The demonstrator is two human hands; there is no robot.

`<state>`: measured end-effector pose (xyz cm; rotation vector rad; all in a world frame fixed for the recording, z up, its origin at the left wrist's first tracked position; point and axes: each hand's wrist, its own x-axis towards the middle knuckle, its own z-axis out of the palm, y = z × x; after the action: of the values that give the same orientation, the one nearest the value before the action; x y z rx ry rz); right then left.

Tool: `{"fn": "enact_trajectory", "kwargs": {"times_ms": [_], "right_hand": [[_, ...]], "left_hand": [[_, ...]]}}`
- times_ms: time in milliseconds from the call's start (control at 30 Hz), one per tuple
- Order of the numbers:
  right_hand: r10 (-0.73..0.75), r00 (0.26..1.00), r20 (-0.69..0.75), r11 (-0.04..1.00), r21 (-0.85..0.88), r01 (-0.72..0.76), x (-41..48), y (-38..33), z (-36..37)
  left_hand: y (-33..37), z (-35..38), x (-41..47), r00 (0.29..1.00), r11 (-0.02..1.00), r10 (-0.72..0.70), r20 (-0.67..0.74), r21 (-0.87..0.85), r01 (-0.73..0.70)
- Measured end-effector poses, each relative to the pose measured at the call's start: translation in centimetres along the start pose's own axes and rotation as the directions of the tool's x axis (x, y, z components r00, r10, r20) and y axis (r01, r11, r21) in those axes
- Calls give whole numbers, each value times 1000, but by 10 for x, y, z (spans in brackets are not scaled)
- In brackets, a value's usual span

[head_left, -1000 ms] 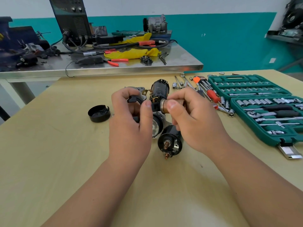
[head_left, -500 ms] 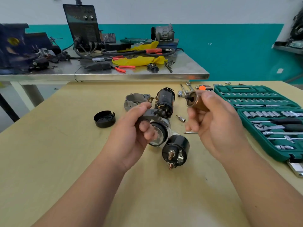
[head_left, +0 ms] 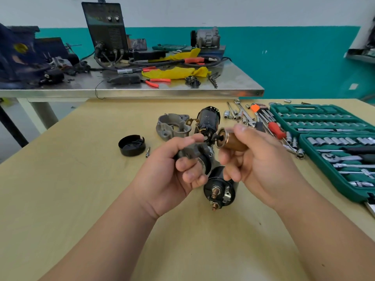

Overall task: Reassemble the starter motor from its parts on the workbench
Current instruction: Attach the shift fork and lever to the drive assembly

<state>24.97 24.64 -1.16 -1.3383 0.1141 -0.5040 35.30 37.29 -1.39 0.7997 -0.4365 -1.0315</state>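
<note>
Copper-brown plunger (head_left: 232,141) is pinched in the right hand (head_left: 263,165), just beside the black starter housing (head_left: 200,154) gripped by the left hand (head_left: 170,173). Beyond both hands, a grey casting (head_left: 173,125), motor body (head_left: 209,120) and black cap (head_left: 132,145) lie loose; assembly seems barely begun.

Copper plunger (head_left: 233,142) drawn off housing (head_left: 203,153), held apart

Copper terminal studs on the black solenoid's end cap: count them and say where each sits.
2. One stud stands near the middle of the solenoid cap; the other stud sticks out at its lower edge, nearest the camera. Others may be hidden.
</note>
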Motion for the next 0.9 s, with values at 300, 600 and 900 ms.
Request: {"fn": "enact_trajectory", "kwargs": {"times_ms": [300, 600, 900], "right_hand": [[-17, 1000, 17, 996, -91, 19, -1, 0, 1], [-103, 993, 54, 966, -231, 113, -2, -1, -3], [-153, 986, 69, 950, -266, 166, -5, -2, -2]], "left_hand": [[-14, -4, -6, 794, 371, 588, 152, 822, -432], [-14, -6, -8, 672, 137, 666, 325, 832, -537], [-12, -8, -8, 659, 93, 667, 347, 839, -536]]}}
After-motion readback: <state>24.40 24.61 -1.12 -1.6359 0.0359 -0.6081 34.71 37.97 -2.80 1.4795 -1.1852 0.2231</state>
